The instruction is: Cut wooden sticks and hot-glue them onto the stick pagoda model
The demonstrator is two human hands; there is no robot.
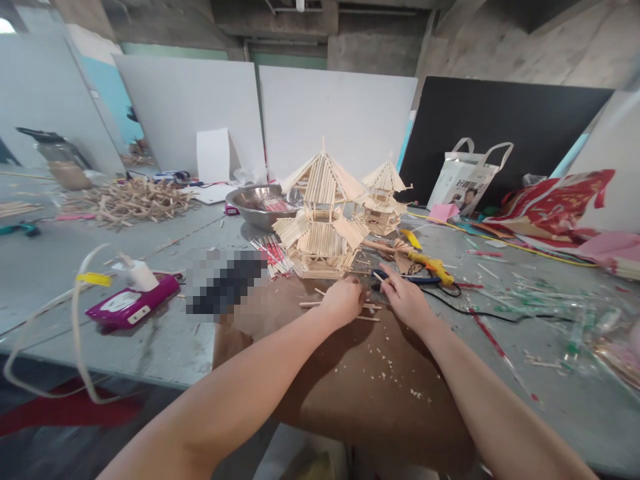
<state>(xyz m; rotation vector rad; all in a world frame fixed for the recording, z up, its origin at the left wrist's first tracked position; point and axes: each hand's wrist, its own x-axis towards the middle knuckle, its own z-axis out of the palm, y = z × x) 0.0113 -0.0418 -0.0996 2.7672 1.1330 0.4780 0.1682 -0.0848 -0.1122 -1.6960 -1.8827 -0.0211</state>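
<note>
Over a brown sheet (340, 393), my left hand (344, 298) is closed, its fingers curled down on thin wooden sticks (310, 305) that poke out on both sides; its fingertips are partly hidden. Close by on the right, my right hand (401, 297) pinches a short wooden stick (379, 276), with the index finger stretched forward. Just beyond both hands stands a two-tiered model pavilion (325, 239) built of sticks. A smaller stick pavilion (384, 203) is behind it to the right. Pale crumbs lie on the sheet below my hands.
A yellow glue gun (434, 265) with a black cable lies right of the pavilion. Left are a metal bowl (253, 212), a stick pile (135, 202), a purple power strip (133, 303) and a bottle (63, 160). Plastic scraps and a white bag (465, 180) are right.
</note>
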